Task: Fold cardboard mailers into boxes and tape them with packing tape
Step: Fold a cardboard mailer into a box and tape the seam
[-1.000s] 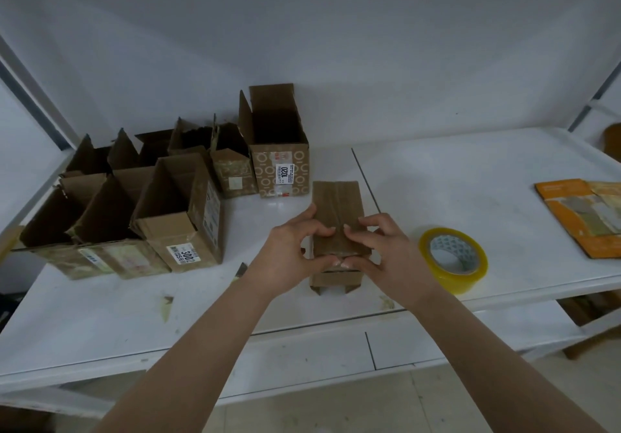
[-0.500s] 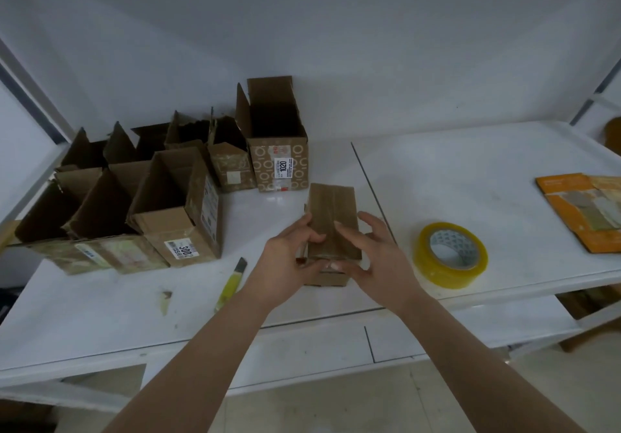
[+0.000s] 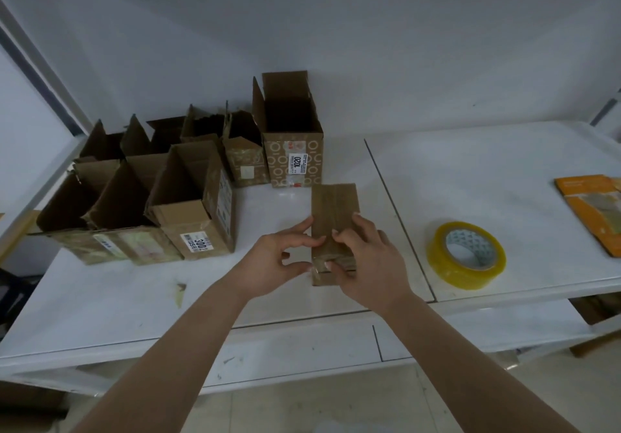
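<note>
Both hands work the near end of a small cardboard box (image 3: 334, 217) that lies on the white table (image 3: 487, 177), just in front of the person. From the head camera, the left hand (image 3: 279, 261) pinches at the box's near left corner with thumb and forefinger, and the right hand (image 3: 366, 264) curls over its near right side, thumb against the end flap. A second ago the hands met on top of the box with a loose flap edge showing beneath them; now they sit lower, at the end face, and that face looks closed and flat. I judge that the tape strip across the seam is being smoothed down over the end, so this box is close to finished.

Beside it to the right, well clear of the hands, lies the roll of yellow packing tape (image 3: 466, 255). To the left stands a cluster of folded boxes (image 3: 191, 210), tops open; their insides are dark and nothing shows in them. A taller patterned box (image 3: 292, 150) stands behind, also open and seemingly empty. Flat orange mailers (image 3: 591, 207) wait at the far right edge.
</note>
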Action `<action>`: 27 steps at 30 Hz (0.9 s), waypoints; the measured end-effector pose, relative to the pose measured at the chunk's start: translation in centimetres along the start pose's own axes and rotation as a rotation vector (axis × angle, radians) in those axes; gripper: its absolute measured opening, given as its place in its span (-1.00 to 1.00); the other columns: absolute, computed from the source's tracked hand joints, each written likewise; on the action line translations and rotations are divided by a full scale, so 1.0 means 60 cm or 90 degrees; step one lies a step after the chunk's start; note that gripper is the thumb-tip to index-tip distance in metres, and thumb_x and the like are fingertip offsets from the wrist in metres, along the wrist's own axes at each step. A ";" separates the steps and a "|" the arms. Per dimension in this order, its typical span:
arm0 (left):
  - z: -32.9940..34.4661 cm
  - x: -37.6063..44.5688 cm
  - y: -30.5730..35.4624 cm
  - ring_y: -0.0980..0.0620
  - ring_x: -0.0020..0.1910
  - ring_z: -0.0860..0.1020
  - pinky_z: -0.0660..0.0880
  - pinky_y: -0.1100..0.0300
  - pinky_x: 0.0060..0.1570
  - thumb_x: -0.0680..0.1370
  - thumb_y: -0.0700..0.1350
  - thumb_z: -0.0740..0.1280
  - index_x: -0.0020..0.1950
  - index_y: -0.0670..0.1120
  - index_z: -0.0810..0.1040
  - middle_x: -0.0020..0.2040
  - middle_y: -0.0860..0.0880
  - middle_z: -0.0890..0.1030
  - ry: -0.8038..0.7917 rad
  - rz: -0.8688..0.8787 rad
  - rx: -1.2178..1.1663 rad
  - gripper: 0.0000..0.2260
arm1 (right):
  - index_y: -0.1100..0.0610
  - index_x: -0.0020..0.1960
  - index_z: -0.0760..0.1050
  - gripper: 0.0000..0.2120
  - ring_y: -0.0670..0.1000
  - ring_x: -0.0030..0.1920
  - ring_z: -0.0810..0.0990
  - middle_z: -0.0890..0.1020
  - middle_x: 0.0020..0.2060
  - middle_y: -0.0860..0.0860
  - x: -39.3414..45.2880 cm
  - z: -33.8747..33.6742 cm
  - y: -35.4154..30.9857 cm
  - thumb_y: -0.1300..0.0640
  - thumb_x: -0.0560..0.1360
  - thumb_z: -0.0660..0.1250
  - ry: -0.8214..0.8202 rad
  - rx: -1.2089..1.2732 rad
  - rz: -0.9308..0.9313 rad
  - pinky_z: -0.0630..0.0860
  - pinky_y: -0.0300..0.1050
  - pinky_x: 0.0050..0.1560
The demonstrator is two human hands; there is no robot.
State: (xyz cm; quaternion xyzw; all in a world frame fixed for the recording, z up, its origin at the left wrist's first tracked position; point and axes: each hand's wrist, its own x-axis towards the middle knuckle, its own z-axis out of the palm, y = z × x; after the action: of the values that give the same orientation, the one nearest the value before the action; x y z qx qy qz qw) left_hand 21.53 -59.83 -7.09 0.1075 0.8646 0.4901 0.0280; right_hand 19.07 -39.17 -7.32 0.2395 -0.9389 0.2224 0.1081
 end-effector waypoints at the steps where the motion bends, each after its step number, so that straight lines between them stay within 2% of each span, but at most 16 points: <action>1: 0.002 0.001 -0.001 0.38 0.34 0.36 0.42 0.33 0.18 0.46 -0.24 0.48 0.22 0.20 0.56 0.47 0.25 0.29 0.007 0.000 -0.006 -0.56 | 0.08 0.13 0.59 -0.56 0.27 -0.01 0.61 0.49 0.31 0.18 -0.001 0.001 -0.002 -0.03 0.30 0.54 0.007 -0.007 -0.003 0.58 0.06 -0.05; 4: 0.009 0.004 0.000 0.37 0.33 0.37 0.43 0.37 0.17 0.44 -0.25 0.49 0.18 0.14 0.60 0.45 0.16 0.35 0.047 0.006 -0.027 -0.59 | 0.09 0.10 0.60 -0.56 0.27 -0.04 0.62 0.51 0.29 0.20 0.001 0.002 0.000 -0.03 0.28 0.56 0.007 0.002 -0.005 0.59 0.05 -0.06; 7: 0.024 0.005 0.003 0.31 0.34 0.39 0.46 0.37 0.15 0.41 -0.25 0.52 0.13 0.09 0.62 0.43 0.06 0.40 0.108 0.018 -0.015 -0.63 | 0.05 0.22 0.57 -0.55 0.24 0.15 0.56 0.42 0.38 0.17 0.001 -0.003 0.019 0.02 0.36 0.52 -0.042 0.055 -0.016 0.55 0.06 0.11; 11: 0.049 -0.001 0.000 0.18 0.36 0.43 0.50 0.33 0.13 0.39 -0.23 0.54 0.18 -0.05 0.62 0.40 0.07 0.40 0.165 0.063 0.050 -0.62 | 0.01 0.38 0.46 -0.50 0.10 0.35 0.45 0.32 0.47 0.08 0.000 -0.014 0.050 0.13 0.46 0.45 -0.088 0.142 -0.052 0.45 0.02 0.31; 12: 0.053 -0.004 -0.001 0.18 0.33 0.45 0.50 0.32 0.13 0.39 -0.22 0.54 0.20 -0.04 0.61 0.42 0.06 0.38 0.167 0.061 0.067 -0.61 | 0.03 0.41 0.42 -0.47 0.06 0.34 0.46 0.31 0.47 0.05 -0.002 -0.015 0.053 0.13 0.48 0.44 -0.093 0.168 -0.050 0.45 0.01 0.31; 14: 0.057 -0.008 -0.002 0.21 0.30 0.46 0.49 0.36 0.12 0.40 -0.20 0.54 0.22 -0.01 0.59 0.44 0.10 0.35 0.172 0.044 0.080 -0.59 | 0.10 0.45 0.35 -0.39 0.01 0.18 0.56 0.35 0.42 0.03 -0.011 -0.010 0.057 0.03 0.46 0.45 -0.064 0.203 0.027 0.55 0.01 0.16; 16: 0.061 -0.008 0.001 0.26 0.27 0.46 0.47 0.45 0.08 0.41 -0.18 0.53 0.22 0.01 0.58 0.43 0.17 0.32 0.180 0.023 0.074 -0.60 | 0.12 0.34 0.41 -0.36 0.01 -0.03 0.61 0.45 0.24 0.03 -0.019 -0.006 0.057 -0.15 0.39 0.47 -0.016 0.156 0.172 0.58 -0.01 -0.06; 18: 0.066 -0.009 0.005 0.29 0.23 0.46 0.46 0.49 0.04 0.42 -0.19 0.52 0.23 0.02 0.57 0.45 0.18 0.31 0.185 0.009 0.072 -0.60 | 0.10 0.09 0.55 -0.51 0.02 -0.16 0.61 0.57 -0.01 -0.01 -0.025 -0.002 0.056 -0.26 0.38 0.42 -0.021 0.028 0.206 0.51 -0.11 -0.18; 20: 0.071 -0.011 0.008 0.27 0.21 0.46 0.49 0.46 0.02 0.43 -0.20 0.51 0.24 0.00 0.56 0.46 0.15 0.31 0.189 -0.001 0.069 -0.60 | 0.14 -0.17 0.58 -0.66 0.06 -0.27 0.58 0.61 -0.25 0.00 -0.030 0.003 0.055 -0.16 0.45 0.41 0.002 -0.008 0.113 0.44 -0.12 -0.28; 22: 0.072 -0.012 0.012 0.26 0.21 0.46 0.50 0.46 0.01 0.44 -0.21 0.50 0.25 -0.02 0.55 0.46 0.15 0.29 0.193 -0.009 0.073 -0.60 | 0.19 -0.34 0.52 -0.70 0.12 -0.39 0.53 0.56 -0.43 0.06 -0.032 0.007 0.054 0.02 0.45 0.47 0.044 0.009 0.023 0.35 -0.12 -0.36; 25: 0.075 -0.015 0.016 0.21 0.24 0.48 0.50 0.43 0.04 0.46 -0.24 0.47 0.27 -0.01 0.53 0.36 0.24 0.34 0.193 -0.019 0.049 -0.60 | 0.17 -0.40 0.50 -0.71 0.08 -0.44 0.49 0.53 -0.49 0.03 -0.036 0.002 0.052 0.12 0.38 0.54 0.064 0.019 -0.027 0.30 -0.15 -0.35; 27: 0.077 -0.017 0.018 0.15 0.22 0.53 0.50 0.44 0.05 0.48 -0.25 0.46 0.27 -0.02 0.53 0.25 0.29 0.41 0.192 -0.021 0.051 -0.61 | 0.16 -0.31 0.56 -0.77 0.03 -0.35 0.53 0.59 -0.40 0.00 -0.040 -0.006 0.062 0.08 0.37 0.54 0.013 0.047 -0.048 0.38 -0.13 -0.31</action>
State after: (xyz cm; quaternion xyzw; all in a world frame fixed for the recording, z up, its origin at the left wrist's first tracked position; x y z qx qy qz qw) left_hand 23.42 -55.63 -8.59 0.0197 0.8794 0.4654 -0.0988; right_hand 19.35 -35.10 -9.09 0.2762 -0.9193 0.2549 0.1170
